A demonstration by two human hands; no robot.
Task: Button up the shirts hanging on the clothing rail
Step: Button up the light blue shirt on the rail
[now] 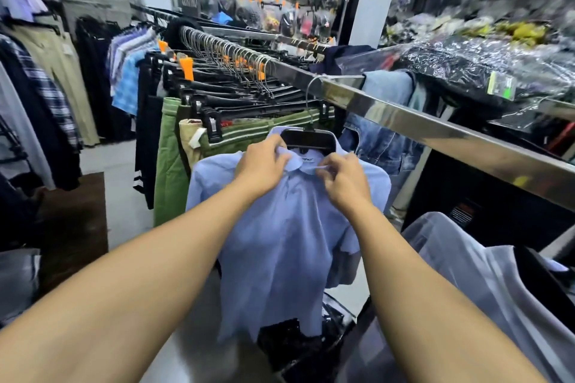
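Note:
A light blue short-sleeved shirt (280, 246) hangs on a black hanger (309, 139) from the shiny metal clothing rail (435, 121). My left hand (263, 169) pinches the left side of the collar. My right hand (343, 180) pinches the right collar edge near the neck. Both hands meet at the top of the placket, just under the white neck label. My fingers hide the top button.
Green trousers (169, 162) and several dark garments on clip hangers crowd the rail to the left. A denim piece (378, 146) hangs behind the shirt. A pale grey shirt (473, 277) lies at lower right. Plastic-wrapped stock (485, 68) sits beyond the rail.

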